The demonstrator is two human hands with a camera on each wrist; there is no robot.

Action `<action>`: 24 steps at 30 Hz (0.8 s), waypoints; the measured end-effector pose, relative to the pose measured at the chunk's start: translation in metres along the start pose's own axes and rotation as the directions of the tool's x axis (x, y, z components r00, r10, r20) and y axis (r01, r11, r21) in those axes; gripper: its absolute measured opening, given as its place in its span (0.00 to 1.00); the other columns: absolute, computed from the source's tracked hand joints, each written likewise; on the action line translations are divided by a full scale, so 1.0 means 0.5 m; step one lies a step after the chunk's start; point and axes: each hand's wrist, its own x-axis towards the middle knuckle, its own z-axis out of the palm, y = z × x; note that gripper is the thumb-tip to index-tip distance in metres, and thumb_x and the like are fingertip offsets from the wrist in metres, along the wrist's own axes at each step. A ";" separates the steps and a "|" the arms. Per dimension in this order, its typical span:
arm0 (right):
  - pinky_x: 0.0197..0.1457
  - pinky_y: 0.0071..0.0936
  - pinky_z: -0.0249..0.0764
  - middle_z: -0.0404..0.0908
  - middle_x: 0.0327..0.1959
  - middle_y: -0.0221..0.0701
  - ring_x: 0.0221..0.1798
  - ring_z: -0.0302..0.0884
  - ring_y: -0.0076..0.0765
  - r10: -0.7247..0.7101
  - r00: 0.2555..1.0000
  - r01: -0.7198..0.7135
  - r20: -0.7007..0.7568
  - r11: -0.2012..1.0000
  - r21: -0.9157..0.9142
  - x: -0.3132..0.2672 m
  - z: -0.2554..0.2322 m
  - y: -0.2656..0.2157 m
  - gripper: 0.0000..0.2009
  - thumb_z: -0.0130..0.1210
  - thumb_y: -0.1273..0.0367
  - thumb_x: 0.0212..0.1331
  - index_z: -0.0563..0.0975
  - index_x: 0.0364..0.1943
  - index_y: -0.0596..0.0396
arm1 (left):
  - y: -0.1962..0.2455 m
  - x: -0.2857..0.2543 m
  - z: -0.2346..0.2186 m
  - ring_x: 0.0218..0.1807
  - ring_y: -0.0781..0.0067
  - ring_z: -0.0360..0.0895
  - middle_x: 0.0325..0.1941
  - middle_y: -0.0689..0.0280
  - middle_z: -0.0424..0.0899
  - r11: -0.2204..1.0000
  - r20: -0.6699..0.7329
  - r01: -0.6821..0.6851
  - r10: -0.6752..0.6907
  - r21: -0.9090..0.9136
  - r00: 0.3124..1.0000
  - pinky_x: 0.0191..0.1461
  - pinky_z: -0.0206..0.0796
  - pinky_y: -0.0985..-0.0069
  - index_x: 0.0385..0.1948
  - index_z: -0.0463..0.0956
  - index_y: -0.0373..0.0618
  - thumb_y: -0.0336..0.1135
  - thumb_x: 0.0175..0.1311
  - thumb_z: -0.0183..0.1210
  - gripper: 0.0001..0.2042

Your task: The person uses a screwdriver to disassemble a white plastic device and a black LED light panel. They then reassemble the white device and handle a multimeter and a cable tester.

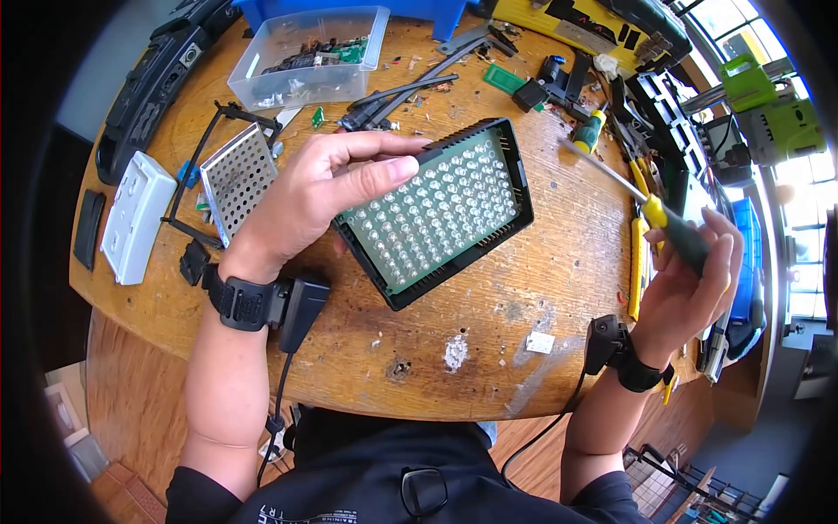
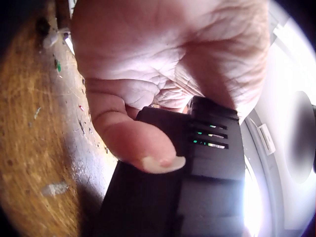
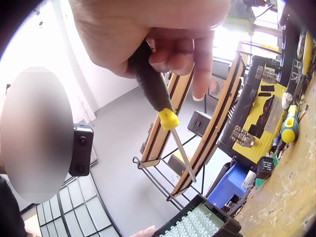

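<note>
My left hand [image 1: 301,188] grips a black rectangular housing [image 1: 397,301] by its upper left side, thumb over the edge; it is tilted above the bench. Inside lies a green board with rows of clear LEDs [image 1: 436,210]. In the left wrist view the thumb [image 2: 143,148] presses on the black housing [image 2: 212,168] beside its slots. My right hand [image 1: 690,288] holds a dark green and yellow screwdriver [image 1: 685,240], its shaft pointing up and left, apart from the housing. The right wrist view shows fingers curled round the screwdriver handle [image 3: 153,81], with the LED board [image 3: 192,224] below.
On the wooden bench [image 1: 576,253] stand a clear bin [image 1: 301,87] of circuit parts, a perforated metal plate [image 1: 240,179] and a white casing [image 1: 135,218]. A yellow toolbox [image 1: 576,31] is at the back. Another screwdriver [image 1: 591,131] and more tools lie along the right side.
</note>
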 end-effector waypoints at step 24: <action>0.26 0.12 0.71 0.78 0.31 0.31 0.27 0.75 0.19 -0.205 0.963 0.247 0.177 0.931 -0.270 -0.026 -0.004 0.008 0.18 0.58 0.56 0.61 0.78 0.35 0.62 | 0.004 -0.002 0.009 0.47 0.74 0.78 0.43 0.59 0.84 0.989 0.044 -0.145 0.144 0.009 0.989 0.53 0.67 0.77 0.49 0.78 0.35 0.47 0.64 0.58 0.22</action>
